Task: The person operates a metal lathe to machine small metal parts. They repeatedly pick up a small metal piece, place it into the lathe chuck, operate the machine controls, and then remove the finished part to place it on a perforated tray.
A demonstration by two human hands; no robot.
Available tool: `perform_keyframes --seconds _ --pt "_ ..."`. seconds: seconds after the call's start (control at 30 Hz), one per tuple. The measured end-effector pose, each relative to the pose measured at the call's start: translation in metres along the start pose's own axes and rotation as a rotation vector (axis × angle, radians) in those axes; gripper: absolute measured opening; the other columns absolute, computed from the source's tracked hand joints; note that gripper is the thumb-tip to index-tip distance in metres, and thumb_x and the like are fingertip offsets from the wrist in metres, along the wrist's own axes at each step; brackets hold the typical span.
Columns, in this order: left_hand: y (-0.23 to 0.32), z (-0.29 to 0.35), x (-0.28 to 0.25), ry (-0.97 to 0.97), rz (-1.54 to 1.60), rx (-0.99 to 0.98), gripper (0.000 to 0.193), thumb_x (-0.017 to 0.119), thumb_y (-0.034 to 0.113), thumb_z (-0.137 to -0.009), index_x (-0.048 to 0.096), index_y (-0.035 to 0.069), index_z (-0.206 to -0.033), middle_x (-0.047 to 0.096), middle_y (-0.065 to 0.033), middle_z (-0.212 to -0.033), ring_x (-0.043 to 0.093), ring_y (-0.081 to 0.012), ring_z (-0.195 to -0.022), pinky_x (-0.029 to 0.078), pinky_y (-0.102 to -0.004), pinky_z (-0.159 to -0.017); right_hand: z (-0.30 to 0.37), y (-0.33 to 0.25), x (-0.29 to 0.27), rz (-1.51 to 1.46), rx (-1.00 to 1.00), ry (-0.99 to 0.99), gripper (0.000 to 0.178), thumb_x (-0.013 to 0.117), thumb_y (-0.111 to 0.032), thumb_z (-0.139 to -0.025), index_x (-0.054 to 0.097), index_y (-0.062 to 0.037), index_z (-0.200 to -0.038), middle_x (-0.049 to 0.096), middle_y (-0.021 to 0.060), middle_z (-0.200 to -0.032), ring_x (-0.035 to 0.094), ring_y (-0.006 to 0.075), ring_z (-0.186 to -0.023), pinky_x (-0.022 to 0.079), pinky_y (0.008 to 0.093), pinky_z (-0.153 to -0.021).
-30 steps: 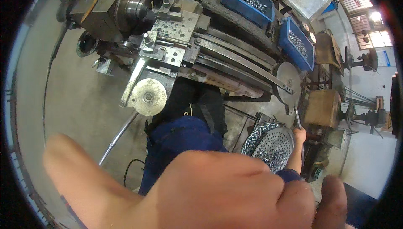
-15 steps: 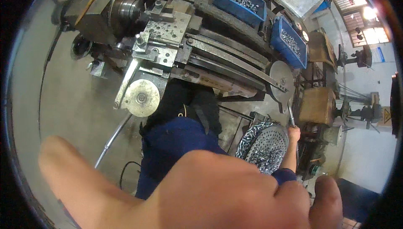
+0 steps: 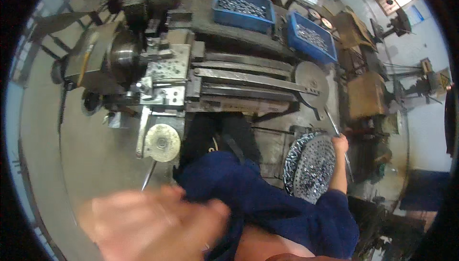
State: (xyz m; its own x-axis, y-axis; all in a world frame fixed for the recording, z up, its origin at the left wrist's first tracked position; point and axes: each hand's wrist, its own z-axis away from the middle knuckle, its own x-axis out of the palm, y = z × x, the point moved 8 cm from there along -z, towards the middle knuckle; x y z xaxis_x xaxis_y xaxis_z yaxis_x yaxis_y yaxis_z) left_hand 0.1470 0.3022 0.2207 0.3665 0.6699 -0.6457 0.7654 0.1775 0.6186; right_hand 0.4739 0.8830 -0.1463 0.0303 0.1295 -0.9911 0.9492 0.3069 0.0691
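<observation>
At the right, my right hand (image 3: 340, 144) is closed around a long metal lever (image 3: 331, 120) that runs down from a round metal disc (image 3: 311, 78) at the machine's right end. My left hand (image 3: 148, 218) is raised close to the camera at the lower left, smeared by motion, so its fingers cannot be read. Beyond it a round pale handwheel (image 3: 162, 142) sits on the machine's front, with a thin metal handle (image 3: 149, 176) slanting down from it. A lathe-like machine carries a flat metal slide (image 3: 165, 69) and a cylindrical chuck (image 3: 125, 55) at the left.
Two blue bins (image 3: 244, 21) (image 3: 311, 50) of small metal parts stand behind the machine. Beside my right forearm, a perforated round pan (image 3: 300, 177) holds shiny parts, overlapping a container of metal pieces (image 3: 292, 158). Other machines (image 3: 366, 96) line the right side.
My left hand has drawn away from the camera toward the lower left. The view has shifted, and my right hand still grips the lever.
</observation>
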Motion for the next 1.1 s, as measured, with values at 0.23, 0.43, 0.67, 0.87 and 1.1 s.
perform_keyframes --seconds 0.23,0.43,0.67,0.87,1.1 --pt "-0.165 0.072 -0.004 -0.215 -0.468 -0.553 0.024 0.059 0.015 -0.078 0.060 -0.001 -0.097 0.061 -0.0180 -0.076 0.060 -0.0323 -0.064 0.046 -0.0379 -0.058 0.026 0.018 -0.008 0.086 0.108 -0.155 0.033 0.055 -0.025 -0.066 0.064 -0.0116 -0.095 0.064 0.0160 -0.094 0.061 0.0357 -0.088 0.048 0.0438 -0.078" --pt "-0.237 0.184 0.016 -0.495 -0.420 -0.918 0.036 0.060 0.032 -0.080 0.061 0.002 -0.100 0.063 -0.0171 -0.075 0.062 -0.0319 -0.070 0.048 -0.0405 -0.063 0.065 0.005 -0.017 0.033 0.143 -0.116 0.032 0.053 -0.025 -0.066 0.062 -0.0036 -0.089 0.062 0.0232 -0.093 0.060 0.0404 -0.086 0.047 0.0470 -0.076" --pt "-0.251 0.208 0.079 -0.732 -0.257 -0.904 0.041 0.062 0.041 -0.078 0.060 0.000 -0.081 0.060 -0.0203 -0.067 0.060 -0.0362 -0.066 0.046 -0.0426 -0.060 0.098 -0.001 -0.012 -0.014 0.187 -0.095 0.034 0.052 -0.028 -0.065 0.061 -0.0038 -0.086 0.062 0.0234 -0.089 0.058 0.0423 -0.084 0.045 0.0492 -0.076" --pt "-0.278 0.223 0.103 -0.641 -0.203 -0.959 0.038 0.063 0.035 -0.076 0.058 -0.003 -0.071 0.058 -0.0220 -0.065 0.058 -0.0384 -0.063 0.045 -0.0434 -0.059 0.102 -0.013 -0.022 -0.007 0.204 -0.122 0.041 0.051 -0.026 -0.064 0.060 -0.0051 -0.098 0.061 0.0211 -0.099 0.057 0.0412 -0.092 0.045 0.0492 -0.079" --pt "-0.291 0.240 0.114 -0.490 0.121 -0.963 0.030 0.061 0.028 -0.076 0.064 0.005 -0.096 0.061 -0.0165 -0.069 0.060 -0.0261 -0.065 0.046 -0.0370 -0.063 0.068 -0.088 -0.023 -0.114 0.003 0.081 0.057 0.061 -0.026 -0.067 0.050 -0.0094 -0.121 0.058 0.0156 -0.109 0.056 0.0363 -0.095 0.045 0.0456 -0.077"
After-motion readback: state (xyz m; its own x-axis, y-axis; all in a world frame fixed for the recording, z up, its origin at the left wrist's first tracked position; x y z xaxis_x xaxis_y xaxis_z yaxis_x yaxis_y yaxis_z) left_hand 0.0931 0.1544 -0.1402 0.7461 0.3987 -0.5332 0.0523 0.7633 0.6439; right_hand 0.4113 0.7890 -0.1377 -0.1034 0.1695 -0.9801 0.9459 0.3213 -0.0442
